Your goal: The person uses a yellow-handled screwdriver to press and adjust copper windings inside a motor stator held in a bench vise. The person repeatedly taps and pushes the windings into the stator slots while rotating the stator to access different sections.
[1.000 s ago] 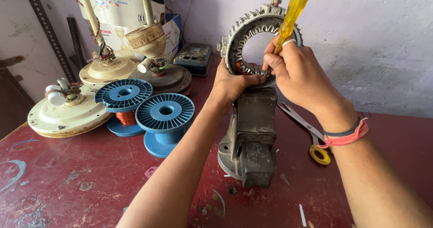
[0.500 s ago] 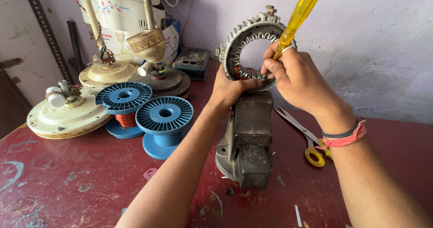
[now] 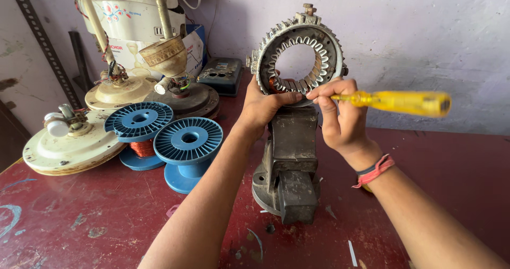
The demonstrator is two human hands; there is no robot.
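Behind left hand (image 3: 265, 107) — stator ring (image 3: 298, 53) (rim hidden).

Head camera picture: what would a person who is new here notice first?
First, the toothed metal stator ring, standing upright in a grey bench vise mid-table, with the left hand gripping its lower edge. Beside it, the right hand holds a yellow-handled screwdriver pointed at the ring. To the left stand two blue wire spools and cream fan motor housings on the dark red table.

Screwdriver (image 3: 404, 102) in right hand (image 3: 342, 121): yellow. Stator (image 3: 298, 56) at left hand (image 3: 263, 105): grey, copper windings. Vise (image 3: 289, 162) below: dark grey. Spools (image 3: 187, 140) left: blue. Worktop (image 3: 79, 216): dark red.
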